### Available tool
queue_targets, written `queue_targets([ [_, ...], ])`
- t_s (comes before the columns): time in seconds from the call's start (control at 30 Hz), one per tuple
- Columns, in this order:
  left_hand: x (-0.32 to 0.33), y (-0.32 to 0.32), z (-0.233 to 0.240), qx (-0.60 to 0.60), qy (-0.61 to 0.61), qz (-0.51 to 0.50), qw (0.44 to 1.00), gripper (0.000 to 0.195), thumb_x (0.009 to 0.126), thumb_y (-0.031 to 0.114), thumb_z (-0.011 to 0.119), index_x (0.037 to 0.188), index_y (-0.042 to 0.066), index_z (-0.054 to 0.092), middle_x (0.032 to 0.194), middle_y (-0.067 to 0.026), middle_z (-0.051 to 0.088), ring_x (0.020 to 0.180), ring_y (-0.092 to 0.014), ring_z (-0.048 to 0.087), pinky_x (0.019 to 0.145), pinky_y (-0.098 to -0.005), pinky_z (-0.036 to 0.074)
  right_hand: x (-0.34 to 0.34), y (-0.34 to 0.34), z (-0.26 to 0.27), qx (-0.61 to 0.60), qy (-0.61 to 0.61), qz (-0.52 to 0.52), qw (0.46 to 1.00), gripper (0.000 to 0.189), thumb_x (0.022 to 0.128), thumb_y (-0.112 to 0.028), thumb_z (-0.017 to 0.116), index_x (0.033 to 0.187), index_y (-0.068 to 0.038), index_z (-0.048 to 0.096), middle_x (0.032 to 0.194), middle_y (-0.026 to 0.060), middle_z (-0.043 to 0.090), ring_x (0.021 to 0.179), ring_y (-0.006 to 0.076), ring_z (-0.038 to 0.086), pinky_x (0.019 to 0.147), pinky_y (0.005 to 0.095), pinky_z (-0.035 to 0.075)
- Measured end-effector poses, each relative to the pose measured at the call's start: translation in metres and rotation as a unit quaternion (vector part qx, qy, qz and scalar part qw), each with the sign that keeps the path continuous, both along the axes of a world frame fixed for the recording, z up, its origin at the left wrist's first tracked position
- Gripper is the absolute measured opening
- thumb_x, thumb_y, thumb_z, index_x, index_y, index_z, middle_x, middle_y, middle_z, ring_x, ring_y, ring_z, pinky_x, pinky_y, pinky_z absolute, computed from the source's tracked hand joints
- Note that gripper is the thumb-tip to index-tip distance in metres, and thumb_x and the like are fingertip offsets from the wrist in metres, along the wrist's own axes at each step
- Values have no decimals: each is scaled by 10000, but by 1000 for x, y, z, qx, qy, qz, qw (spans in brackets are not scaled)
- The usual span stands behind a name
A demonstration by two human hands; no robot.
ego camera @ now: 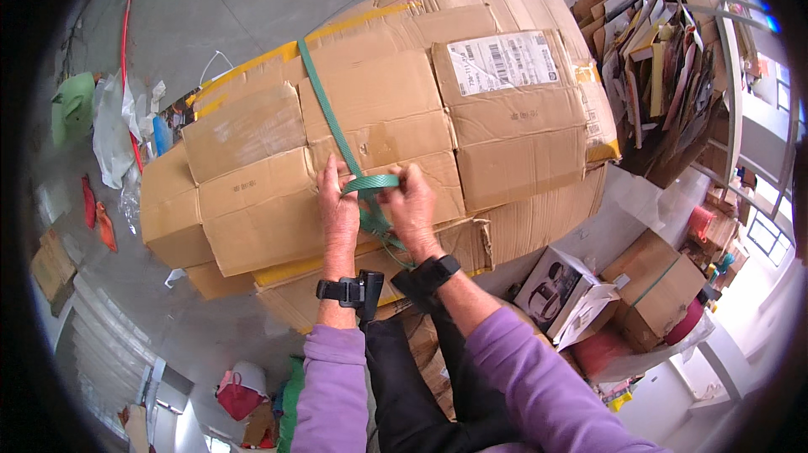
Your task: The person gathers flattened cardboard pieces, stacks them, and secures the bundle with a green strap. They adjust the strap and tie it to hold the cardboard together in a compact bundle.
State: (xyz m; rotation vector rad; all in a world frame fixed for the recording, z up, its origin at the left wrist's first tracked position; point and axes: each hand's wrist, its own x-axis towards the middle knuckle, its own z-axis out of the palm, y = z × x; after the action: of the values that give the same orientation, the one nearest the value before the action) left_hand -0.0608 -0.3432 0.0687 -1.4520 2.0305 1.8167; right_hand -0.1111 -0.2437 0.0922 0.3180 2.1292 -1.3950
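A green plastic packing strap (329, 109) runs across a stack of flattened cardboard boxes (372, 90) on the floor. Near the front side of the stack, the strap bends into a loop between my hands. My left hand (338, 191) grips the strap at the loop's left side, fingers pointing away from me. At the loop's right end, my right hand (409, 200) pinches the strap with curled fingers, slightly blurred. More of the strap hangs below the hands, over the stack's near edge, partly hidden by my right wrist. Black bands with devices circle both wrists.
Packed cardboard sheets (663, 62) stand upright at the upper right. A printed carton (555, 292) and a strapped cardboard box (656, 289) sit at the right. Clear plastic sheeting (113, 131), a red pole (126, 43) and a green object (72, 109) lie to the left.
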Motion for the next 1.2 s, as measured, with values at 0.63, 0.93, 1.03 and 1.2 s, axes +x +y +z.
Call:
queue_targets([
  [0.63,-1,13,6,-21,-116,42,992,470,871,73,490,1319,14,360,1017,-88,548,951,-171,536,818,-305,440,-3,17,-23,10,4,5,1000,123,778,96,533,854,6,495,853,86,639,674,105,594,583,266,514],
  [0.93,-7,11,27,160,-39,230,959,514,825,60,521,1302,-39,357,1058,-104,541,898,-168,545,801,-283,446,-21,14,8,34,172,91,980,149,750,108,508,846,-5,490,828,173,588,801,364,595,644,368,480],
  [1.03,-6,9,26,194,-17,215,957,522,801,114,573,1271,-20,390,1008,-81,559,866,-159,552,797,-290,450,-25,14,13,27,174,114,978,150,755,106,506,853,-8,494,837,172,583,799,372,588,640,370,479],
  [1.2,-6,7,20,290,33,249,923,396,796,152,599,1148,-3,505,918,-40,586,819,-145,556,762,-281,449,-18,11,5,32,132,98,986,140,755,86,546,854,-1,501,850,159,600,744,280,623,607,350,493],
])
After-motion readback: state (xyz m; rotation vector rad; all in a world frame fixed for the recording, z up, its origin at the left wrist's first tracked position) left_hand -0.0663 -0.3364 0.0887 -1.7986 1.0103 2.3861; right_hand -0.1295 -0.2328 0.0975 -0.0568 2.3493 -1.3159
